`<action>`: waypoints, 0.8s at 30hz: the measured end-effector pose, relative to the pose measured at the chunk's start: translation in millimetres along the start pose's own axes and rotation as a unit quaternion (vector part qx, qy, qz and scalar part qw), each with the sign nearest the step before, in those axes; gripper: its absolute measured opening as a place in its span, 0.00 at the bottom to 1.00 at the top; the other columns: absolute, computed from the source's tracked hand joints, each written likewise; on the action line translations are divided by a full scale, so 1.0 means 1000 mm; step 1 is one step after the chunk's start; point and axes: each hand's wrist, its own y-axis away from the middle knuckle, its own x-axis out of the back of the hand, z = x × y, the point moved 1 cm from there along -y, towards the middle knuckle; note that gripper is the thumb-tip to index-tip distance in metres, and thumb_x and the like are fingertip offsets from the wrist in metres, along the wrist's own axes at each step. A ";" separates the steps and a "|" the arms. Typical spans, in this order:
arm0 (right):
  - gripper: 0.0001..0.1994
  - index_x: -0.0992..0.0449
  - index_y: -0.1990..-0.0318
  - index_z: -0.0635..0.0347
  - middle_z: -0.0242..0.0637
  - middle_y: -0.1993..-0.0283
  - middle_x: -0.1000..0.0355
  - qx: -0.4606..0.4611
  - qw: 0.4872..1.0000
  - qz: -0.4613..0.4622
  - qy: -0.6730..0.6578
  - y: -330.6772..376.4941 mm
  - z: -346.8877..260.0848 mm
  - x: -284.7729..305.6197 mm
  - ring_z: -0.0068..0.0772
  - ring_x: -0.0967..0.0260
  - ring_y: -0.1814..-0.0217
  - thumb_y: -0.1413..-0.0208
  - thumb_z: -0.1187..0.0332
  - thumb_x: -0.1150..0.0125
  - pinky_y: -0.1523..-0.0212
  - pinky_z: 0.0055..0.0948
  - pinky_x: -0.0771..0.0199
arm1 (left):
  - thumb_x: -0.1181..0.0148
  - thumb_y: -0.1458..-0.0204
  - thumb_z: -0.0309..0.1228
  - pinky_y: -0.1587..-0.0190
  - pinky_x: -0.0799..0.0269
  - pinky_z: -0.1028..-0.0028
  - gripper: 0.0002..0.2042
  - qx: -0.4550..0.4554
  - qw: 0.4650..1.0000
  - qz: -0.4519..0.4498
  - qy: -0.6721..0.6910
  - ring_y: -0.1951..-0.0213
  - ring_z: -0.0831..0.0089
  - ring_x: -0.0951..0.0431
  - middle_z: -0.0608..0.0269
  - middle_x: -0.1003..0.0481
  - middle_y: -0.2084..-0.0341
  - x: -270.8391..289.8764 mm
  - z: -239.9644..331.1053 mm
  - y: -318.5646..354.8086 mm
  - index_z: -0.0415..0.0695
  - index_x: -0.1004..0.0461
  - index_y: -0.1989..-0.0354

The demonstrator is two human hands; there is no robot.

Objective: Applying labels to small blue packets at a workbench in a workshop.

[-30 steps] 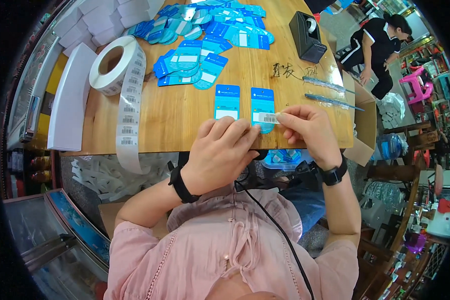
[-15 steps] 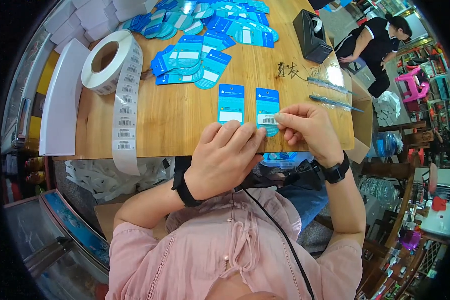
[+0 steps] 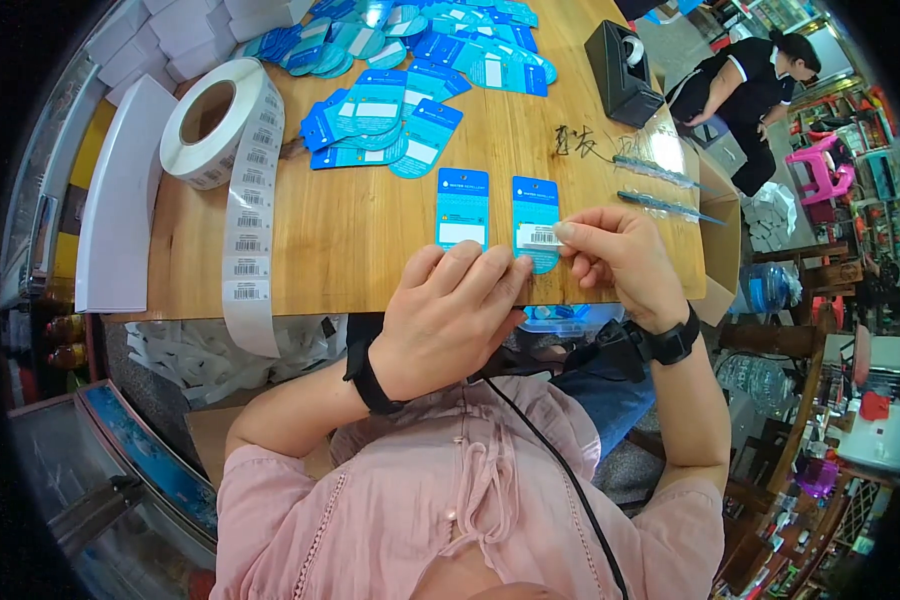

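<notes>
Two blue hang tags lie side by side near the table's front edge. My left hand (image 3: 440,325) rests palm down, fingers stretched out, over the bottom of the left tag (image 3: 462,205); its fingertips reach the lower edge of the right tag (image 3: 535,200). Between thumb and forefinger, my right hand (image 3: 625,265) pinches the right end of a small white barcode sticker (image 3: 542,236). The sticker lies over the white box on the right tag, and its pinched end is partly hidden by my thumb.
A roll of barcode stickers (image 3: 179,155) stands at left, its strip (image 3: 247,240) hanging over the front edge. Piles of blue tags (image 3: 375,105) lie at the back. Right of them are a black tape dispenser (image 3: 610,80) and two tweezers (image 3: 660,205). A person in black (image 3: 745,95) is beyond.
The sticker's pinched end and my right hand have shifted very slightly up and to the right. My left hand has stayed where it was. The person in the background has moved a little.
</notes>
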 end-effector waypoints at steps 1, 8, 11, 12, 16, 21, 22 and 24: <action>0.10 0.16 0.56 0.66 0.33 0.66 0.18 -0.003 1.000 -0.001 0.002 0.000 0.001 0.000 0.15 0.24 0.75 0.35 0.66 0.27 0.76 0.15 0.24 | 0.25 0.52 0.40 0.43 0.34 0.63 0.31 0.000 1.000 0.000 0.000 0.44 0.65 0.29 0.65 0.28 0.47 0.000 0.000 0.000 0.45 0.24 0.38; 0.10 0.16 0.56 0.65 0.32 0.66 0.17 -0.001 1.000 0.003 0.025 0.000 0.000 -0.003 0.13 0.25 0.76 0.35 0.66 0.27 0.77 0.15 0.25 | 0.25 0.51 0.41 0.44 0.34 0.63 0.31 -0.001 1.000 -0.002 -0.001 0.44 0.65 0.29 0.65 0.28 0.48 0.000 0.000 0.000 0.45 0.24 0.38; 0.11 0.16 0.56 0.65 0.31 0.67 0.17 -0.006 1.000 0.007 0.027 0.002 -0.001 -0.004 0.12 0.25 0.77 0.35 0.66 0.27 0.77 0.14 0.26 | 0.25 0.51 0.41 0.43 0.35 0.63 0.31 -0.002 1.000 -0.002 0.000 0.44 0.65 0.29 0.65 0.28 0.48 -0.001 -0.001 0.000 0.45 0.24 0.37; 0.11 0.16 0.56 0.65 0.31 0.67 0.18 -0.002 1.000 0.001 0.023 0.002 -0.001 -0.004 0.12 0.25 0.76 0.35 0.65 0.27 0.77 0.14 0.26 | 0.26 0.51 0.42 0.43 0.35 0.63 0.31 -0.002 1.000 -0.003 -0.001 0.44 0.65 0.29 0.65 0.28 0.48 -0.001 -0.001 0.000 0.45 0.24 0.37; 0.11 0.16 0.56 0.65 0.31 0.67 0.18 -0.002 0.999 0.012 0.038 0.001 0.000 -0.005 0.12 0.26 0.77 0.35 0.65 0.26 0.77 0.15 0.26 | 0.26 0.50 0.42 0.43 0.35 0.63 0.31 -0.003 1.000 -0.003 -0.003 0.44 0.65 0.29 0.65 0.28 0.47 -0.001 -0.001 0.000 0.45 0.24 0.37; 0.11 0.16 0.56 0.65 0.31 0.67 0.18 0.007 0.998 0.026 0.056 0.002 -0.001 -0.010 0.13 0.26 0.77 0.35 0.65 0.27 0.77 0.15 0.26 | 0.27 0.48 0.41 0.43 0.35 0.63 0.30 -0.003 1.000 -0.012 -0.002 0.43 0.65 0.29 0.66 0.27 0.45 0.000 -0.001 -0.001 0.45 0.23 0.37; 0.11 0.16 0.56 0.65 0.31 0.67 0.18 0.006 0.998 0.027 0.057 0.002 -0.001 -0.012 0.13 0.26 0.77 0.35 0.65 0.27 0.77 0.15 0.26 | 0.27 0.48 0.41 0.43 0.35 0.63 0.30 -0.005 1.000 -0.012 -0.002 0.43 0.65 0.29 0.66 0.27 0.45 0.001 -0.001 -0.001 0.45 0.23 0.37; 0.11 0.17 0.55 0.64 0.32 0.67 0.18 -0.010 0.993 0.054 0.103 0.005 -0.001 -0.015 0.13 0.26 0.77 0.36 0.65 0.27 0.78 0.16 0.27 | 0.28 0.47 0.40 0.42 0.35 0.62 0.29 -0.011 1.000 -0.013 -0.020 0.42 0.64 0.29 0.66 0.26 0.39 0.002 -0.001 -0.001 0.44 0.23 0.37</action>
